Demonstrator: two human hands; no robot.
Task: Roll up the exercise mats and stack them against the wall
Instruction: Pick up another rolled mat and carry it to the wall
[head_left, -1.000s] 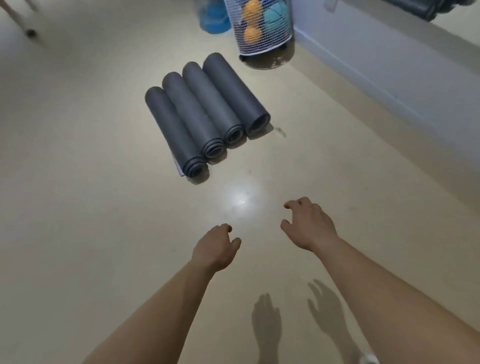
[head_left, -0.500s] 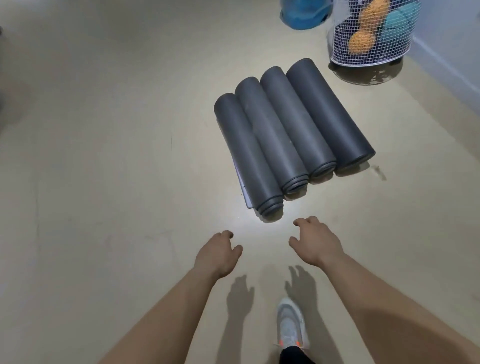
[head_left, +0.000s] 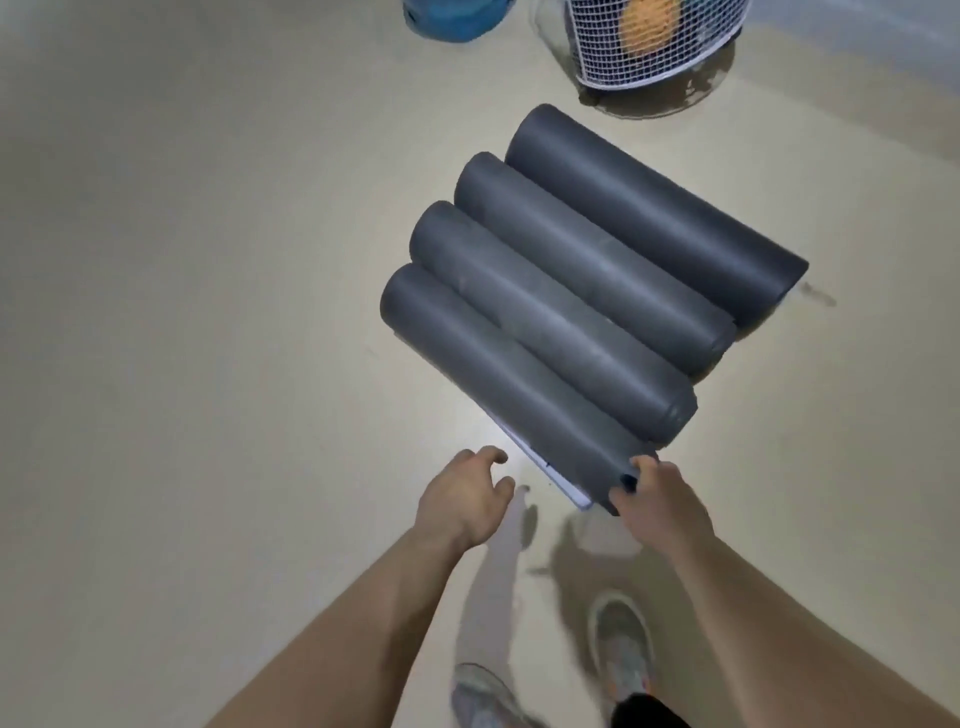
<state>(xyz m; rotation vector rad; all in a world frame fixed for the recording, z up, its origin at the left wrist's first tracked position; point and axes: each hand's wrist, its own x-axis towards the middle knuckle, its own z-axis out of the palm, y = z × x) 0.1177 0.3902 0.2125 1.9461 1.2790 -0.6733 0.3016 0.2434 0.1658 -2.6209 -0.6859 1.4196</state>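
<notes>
Several dark grey rolled exercise mats lie side by side on the beige floor, running diagonally from upper left to lower right. The nearest mat (head_left: 498, 379) has its loose edge showing pale underneath. My right hand (head_left: 657, 506) grips the near end of that mat, with fingers curled into the roll's opening. My left hand (head_left: 465, 496) hovers just left of the same end, fingers loosely spread, holding nothing. The farthest mat (head_left: 654, 213) lies closest to the basket.
A white wire basket (head_left: 654, 57) holding an orange ball stands at the top right, close behind the mats. A blue object (head_left: 452, 18) sits at the top edge. My two shoes (head_left: 621, 649) are on the floor below my hands.
I have stepped closer to the mats. My right hand has reached forward and taken hold of the nearest mat's end; my left hand has moved up beside it.
</notes>
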